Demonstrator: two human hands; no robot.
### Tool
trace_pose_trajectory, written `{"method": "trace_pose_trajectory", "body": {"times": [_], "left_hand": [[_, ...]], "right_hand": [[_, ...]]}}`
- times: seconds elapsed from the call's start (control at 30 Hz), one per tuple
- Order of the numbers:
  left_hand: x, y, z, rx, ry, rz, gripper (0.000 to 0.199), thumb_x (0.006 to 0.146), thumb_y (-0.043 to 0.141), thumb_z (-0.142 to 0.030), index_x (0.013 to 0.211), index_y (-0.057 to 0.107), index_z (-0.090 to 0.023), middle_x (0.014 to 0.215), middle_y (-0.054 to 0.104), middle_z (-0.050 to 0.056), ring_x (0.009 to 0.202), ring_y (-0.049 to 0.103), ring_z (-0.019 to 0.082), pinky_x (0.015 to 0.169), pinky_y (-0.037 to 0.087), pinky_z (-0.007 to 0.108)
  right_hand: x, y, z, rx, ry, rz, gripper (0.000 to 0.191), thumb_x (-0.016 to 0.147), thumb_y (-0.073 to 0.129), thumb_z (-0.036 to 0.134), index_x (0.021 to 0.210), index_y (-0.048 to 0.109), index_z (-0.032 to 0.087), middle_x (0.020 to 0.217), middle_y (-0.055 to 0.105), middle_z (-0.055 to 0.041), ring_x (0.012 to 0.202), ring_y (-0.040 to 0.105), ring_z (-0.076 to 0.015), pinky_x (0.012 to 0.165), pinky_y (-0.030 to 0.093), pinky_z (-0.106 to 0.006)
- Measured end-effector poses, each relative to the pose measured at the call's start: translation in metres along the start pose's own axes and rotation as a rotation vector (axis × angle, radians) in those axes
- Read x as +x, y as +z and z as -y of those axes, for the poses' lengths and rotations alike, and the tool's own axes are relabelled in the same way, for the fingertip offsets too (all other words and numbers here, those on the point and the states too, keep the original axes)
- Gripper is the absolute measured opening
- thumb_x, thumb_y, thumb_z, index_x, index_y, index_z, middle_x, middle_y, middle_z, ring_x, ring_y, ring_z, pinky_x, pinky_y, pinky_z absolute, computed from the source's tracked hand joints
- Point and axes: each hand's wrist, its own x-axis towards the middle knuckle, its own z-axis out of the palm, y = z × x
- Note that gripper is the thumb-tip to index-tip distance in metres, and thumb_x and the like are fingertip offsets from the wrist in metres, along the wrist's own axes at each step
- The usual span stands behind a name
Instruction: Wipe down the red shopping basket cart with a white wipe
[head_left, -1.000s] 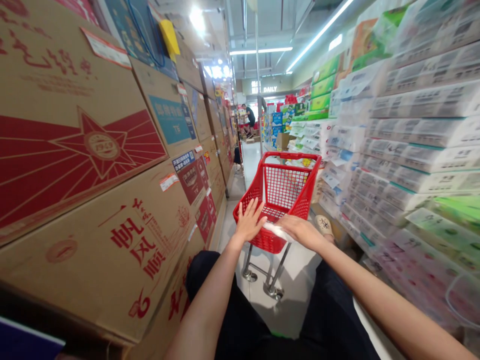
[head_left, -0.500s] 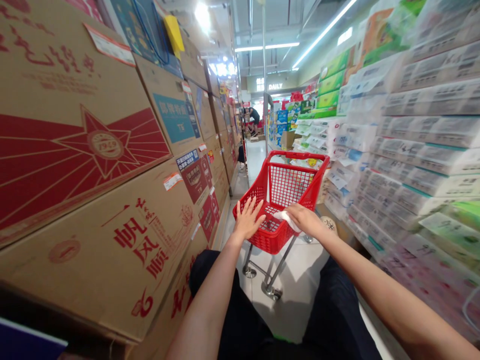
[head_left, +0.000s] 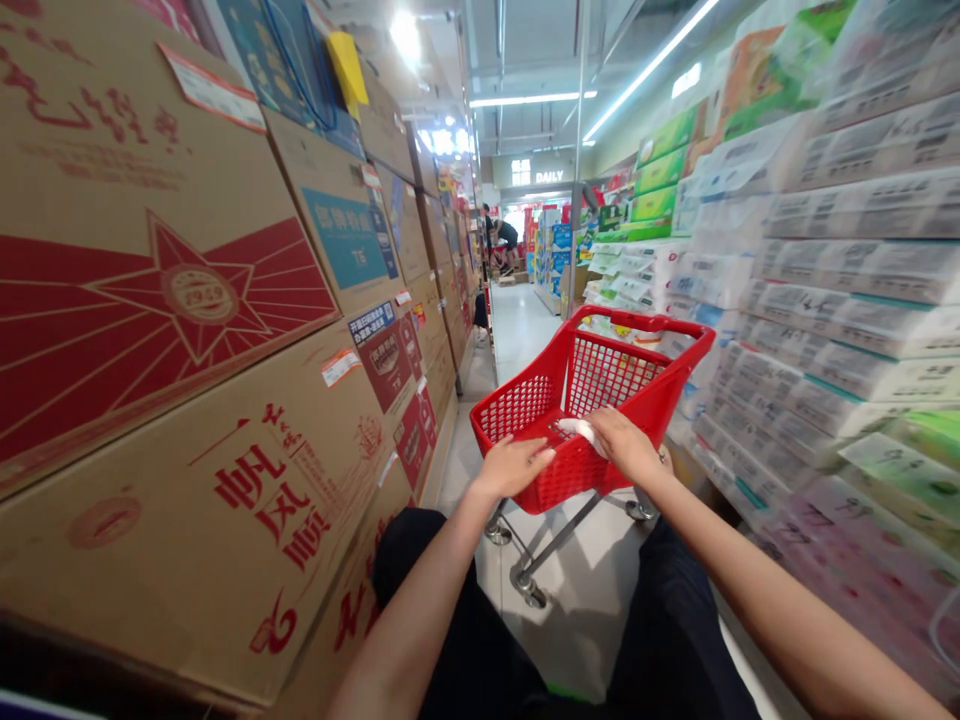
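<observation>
I note the red shopping cart (head_left: 592,400) directly ahead of both hands, on pale floor tiles (head_left: 525,320). My left hand (head_left: 514,465) lies flat, fingers spread, on its near rim. My right hand (head_left: 626,445) pins a white cloth (head_left: 581,430) there. Cardboard cartons (head_left: 187,330) stand left, tissue packs (head_left: 825,300) right.

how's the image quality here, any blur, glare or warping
Head view: wide-angle warping bends the cardboard boxes on the left and tilts the aisle; the tissue packs on the right are smeared by motion blur, worst at the edge; ceiling lights blow out to white glare; the red cart and both hands, left and right, stay fairly sharp.
</observation>
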Motion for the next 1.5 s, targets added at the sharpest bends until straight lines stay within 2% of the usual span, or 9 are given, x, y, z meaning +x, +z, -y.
{"method": "trace_pose_trajectory", "body": {"times": [0.1,0.23,0.43,0.57,0.73,0.9,1.03,1.2,1.5], "left_hand": [[0.004,0.014,-0.027,0.059,-0.081,-0.105,0.066,0.103,0.038,-0.067,0.152,0.048,-0.024,0.142,0.065,0.007,0.13,0.062,0.027,0.117,0.041,0.046],[0.007,0.024,-0.028,0.134,-0.067,-0.183,0.057,0.108,0.041,-0.052,0.156,0.041,-0.021,0.155,0.053,0.008,0.145,0.047,0.023,0.124,0.033,0.049],[0.006,0.021,-0.015,0.233,0.085,-0.25,0.047,0.111,0.037,-0.038,0.157,0.039,-0.027,0.163,0.041,0.003,0.154,0.033,0.019,0.13,0.009,0.059],[0.008,0.019,-0.015,0.275,0.165,-0.276,0.049,0.111,0.037,-0.036,0.16,0.034,-0.029,0.165,0.037,0.001,0.155,0.029,0.017,0.13,0.007,0.058],[0.009,0.022,-0.014,0.299,0.186,-0.284,0.051,0.111,0.037,-0.033,0.162,0.029,-0.029,0.166,0.034,-0.001,0.156,0.027,0.015,0.131,0.015,0.049],[0.008,0.021,-0.008,0.299,0.207,-0.27,0.051,0.111,0.037,-0.031,0.162,0.03,-0.029,0.167,0.033,-0.002,0.155,0.027,0.015,0.13,0.022,0.044],[0.007,0.02,-0.005,0.279,0.212,-0.264,0.048,0.112,0.035,-0.032,0.16,0.034,-0.029,0.166,0.036,-0.003,0.155,0.029,0.015,0.129,0.023,0.044],[0.01,0.023,-0.005,0.254,0.199,-0.27,0.049,0.111,0.036,-0.033,0.16,0.034,-0.03,0.165,0.038,-0.003,0.154,0.032,0.015,0.128,0.025,0.044],[0.009,0.026,-0.002,0.24,0.202,-0.277,0.048,0.111,0.036,-0.032,0.159,0.036,-0.029,0.165,0.037,-0.003,0.153,0.033,0.015,0.128,0.026,0.042]], "right_hand": [[-0.01,0.013,0.019,-0.04,0.013,-0.058,0.039,0.102,0.045,0.024,0.137,0.061,0.02,0.13,0.069,-0.0116,0.125,0.06,-0.0269,0.118,0.042,-0.051],[-0.027,0.015,0.029,-0.091,-0.071,-0.038,0.054,0.099,0.044,0.017,0.153,0.047,0.021,0.15,0.058,-0.0085,0.14,0.05,-0.0231,0.121,0.041,-0.045],[-0.038,-0.023,-0.037,-0.171,-0.042,-0.034,0.054,0.1,0.039,0.017,0.153,0.048,0.025,0.152,0.056,-0.0051,0.139,0.053,-0.0221,0.122,0.039,-0.049],[-0.029,-0.035,-0.064,-0.226,0.031,-0.076,0.045,0.101,0.04,0.022,0.143,0.058,0.02,0.143,0.063,-0.0106,0.134,0.057,-0.0249,0.118,0.042,-0.05],[-0.012,-0.009,-0.012,-0.185,0.084,-0.138,0.037,0.102,0.051,0.043,0.126,0.067,0.019,0.123,0.071,-0.0133,0.12,0.062,-0.0297,0.108,0.049,-0.049],[-0.007,0.007,0.025,-0.125,-0.012,-0.095,0.035,0.106,0.044,0.036,0.13,0.066,0.023,0.121,0.072,-0.0093,0.114,0.064,-0.0257,0.107,0.048,-0.046],[-0.013,-0.009,-0.013,-0.123,-0.111,-0.022,0.039,0.106,0.044,0.033,0.14,0.061,0.026,0.133,0.069,-0.0067,0.124,0.062,-0.0232,0.111,0.048,-0.044],[-0.021,-0.021,-0.061,-0.207,0.063,-0.163,0.04,0.105,0.043,0.033,0.136,0.065,0.022,0.139,0.066,-0.0093,0.133,0.058,-0.028,0.117,0.041,-0.056],[-0.021,0.031,0.02,-0.054,-0.02,-0.167,0.043,0.103,0.042,0.025,0.144,0.059,0.024,0.14,0.066,-0.0067,0.134,0.056,-0.0237,0.117,0.045,-0.048]]}}
